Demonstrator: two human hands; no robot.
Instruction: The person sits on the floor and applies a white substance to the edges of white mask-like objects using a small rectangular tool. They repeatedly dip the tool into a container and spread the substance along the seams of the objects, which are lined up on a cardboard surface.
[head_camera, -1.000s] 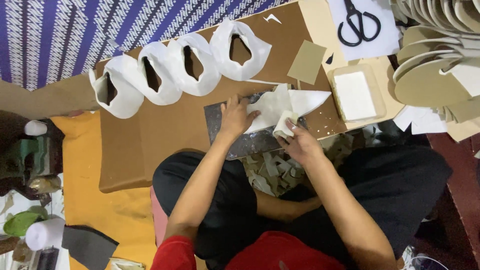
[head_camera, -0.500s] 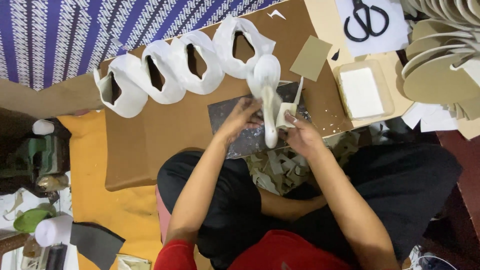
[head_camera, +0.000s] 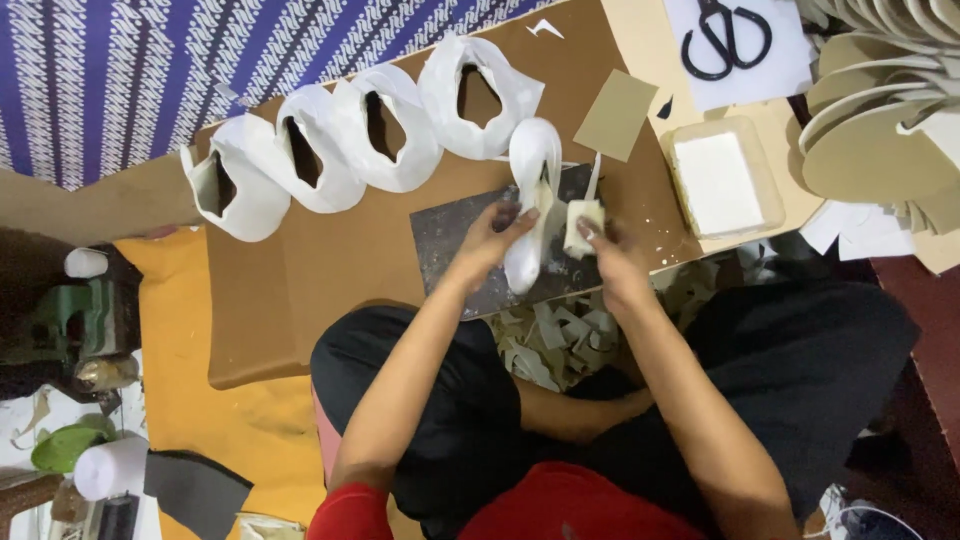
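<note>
Head view: left hand (head_camera: 497, 235) gripping a white shoe piece (head_camera: 530, 200) over the dark mat (head_camera: 450, 235); right hand (head_camera: 610, 250) pinching a small pale sponge (head_camera: 583, 218) just right of it. Beyond the mat, 4 white shoe pieces (head_camera: 370, 130) in a row; scissors (head_camera: 728, 38) far right.

Purple-white patterned cloth (head_camera: 150, 70) behind — brown board (head_camera: 330, 270) over yellow floor mat (head_camera: 190, 390).

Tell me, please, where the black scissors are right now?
The black scissors lie on a white sheet at the top right, beyond the shallow tray.
</note>
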